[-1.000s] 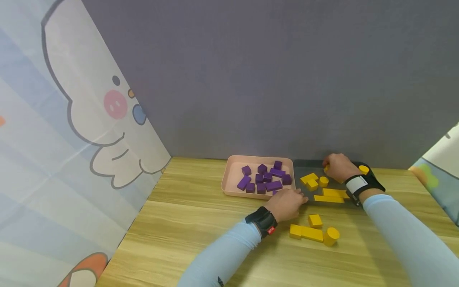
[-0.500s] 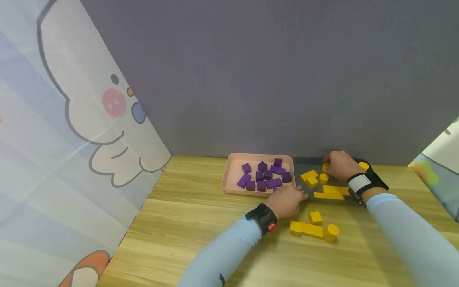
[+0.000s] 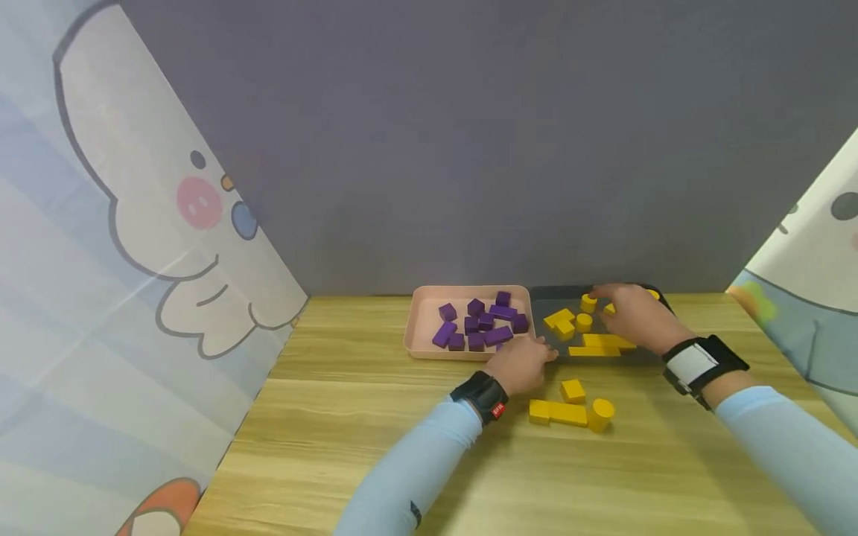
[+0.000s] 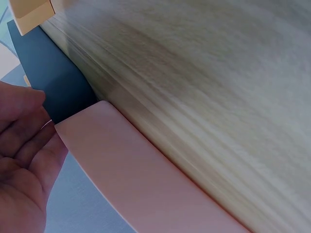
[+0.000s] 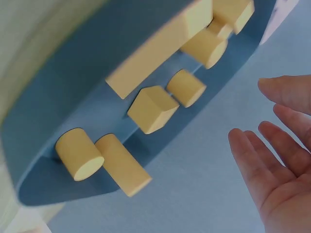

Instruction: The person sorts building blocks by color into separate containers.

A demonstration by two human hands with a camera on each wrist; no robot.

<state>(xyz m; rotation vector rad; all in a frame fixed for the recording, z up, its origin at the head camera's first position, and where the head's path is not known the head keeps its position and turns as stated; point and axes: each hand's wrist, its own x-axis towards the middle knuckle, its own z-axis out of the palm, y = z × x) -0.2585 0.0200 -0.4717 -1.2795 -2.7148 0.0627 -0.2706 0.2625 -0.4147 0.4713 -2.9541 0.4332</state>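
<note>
My left hand (image 3: 519, 365) is at the near rims where a pink tray (image 3: 427, 316) meets a dark grey tray (image 3: 546, 301). In the left wrist view its thumb overlaps the grey tray's outer wall (image 4: 53, 73), with the fingers curled behind the rim. My right hand (image 3: 637, 316) is over the grey tray, fingers loosely spread and holding nothing. A yellow cylinder (image 3: 588, 303) stands just left of its fingertips. Around it in the tray lie several yellow pieces, among them a shorter cylinder (image 3: 584, 322) and a long flat block (image 3: 594, 351). The right wrist view shows a gap between the hand and the pieces.
Several purple blocks (image 3: 471, 324) lie in the pink tray. On the wooden table (image 3: 322, 417) in front of the trays are a yellow cube (image 3: 573, 391), a long yellow block (image 3: 567, 414) beside another cube, and a tall yellow cylinder (image 3: 601, 415). A grey panel (image 3: 429, 149) stands behind.
My right hand has let go of the yellow cylinder at the back of the grey tray and drawn slightly right, its fingers spreading. The left hand stays at the rims. The head view has shifted.
</note>
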